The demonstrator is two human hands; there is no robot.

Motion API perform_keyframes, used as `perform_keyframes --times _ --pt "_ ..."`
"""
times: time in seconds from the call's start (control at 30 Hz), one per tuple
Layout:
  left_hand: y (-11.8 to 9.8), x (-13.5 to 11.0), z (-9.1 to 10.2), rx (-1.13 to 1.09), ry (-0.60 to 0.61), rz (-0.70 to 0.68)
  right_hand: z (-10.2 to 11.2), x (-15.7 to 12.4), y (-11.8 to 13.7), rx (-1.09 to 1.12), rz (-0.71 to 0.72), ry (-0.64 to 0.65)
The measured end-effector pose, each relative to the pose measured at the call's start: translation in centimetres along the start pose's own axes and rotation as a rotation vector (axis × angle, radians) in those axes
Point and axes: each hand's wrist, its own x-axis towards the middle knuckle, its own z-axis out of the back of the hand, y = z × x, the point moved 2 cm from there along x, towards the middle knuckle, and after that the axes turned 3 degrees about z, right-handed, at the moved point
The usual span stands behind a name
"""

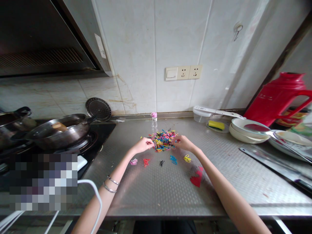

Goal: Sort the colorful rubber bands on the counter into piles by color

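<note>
A heap of small coloured rubber bands (162,139) lies on the metal counter. My left hand (143,145) is at its left edge, fingers curled in a pinch; what they hold, if anything, is too small to make out. At the right edge my right hand (183,143) is likewise pinched, its contents unclear. Nearer me lie small separate groups in a row: pink-purple bands (133,161), red bands (146,162), black bands (162,163), blue bands (173,159) and yellow bands (187,158).
Behind the heap stands a small clear bottle with a pink cap (154,119). A red torn-looking piece (197,177) lies near my right forearm. To the left are a wok (70,131) and a white cable (96,191); to the right, a knife (270,165), bowls (246,135) and a red thermos (278,97).
</note>
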Motion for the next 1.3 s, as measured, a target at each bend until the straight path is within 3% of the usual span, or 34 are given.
perform_keyframes --times 0.1,0.2,0.37,0.53,0.9,1.1,1.3 --pt "0.4 0.1 0.7 -0.014 -0.036 0.027 0.3 0.1 1.0 0.015 0.002 -0.004" --pt "1.1 0.1 1.9 -0.037 -0.129 0.056 0.0 0.1 3.1 0.059 0.072 0.085" --pt "3.1 0.0 4.2 -0.042 -0.301 0.113 -2.1 -0.5 6.9 0.155 0.194 0.286" --pt "5.1 0.0 4.8 -0.017 -0.384 0.173 -4.2 -1.2 8.2 0.135 0.191 0.414" --pt "7.6 -0.3 4.6 0.254 -0.432 0.287 -1.8 -0.3 6.4 0.059 0.154 0.232" --pt "5.8 0.2 3.5 0.347 -0.391 0.245 -1.3 -0.1 4.9 0.072 0.125 0.214" --pt "4.2 0.8 2.5 0.577 -0.378 0.339 -1.2 0.0 4.4 0.079 0.133 0.210"
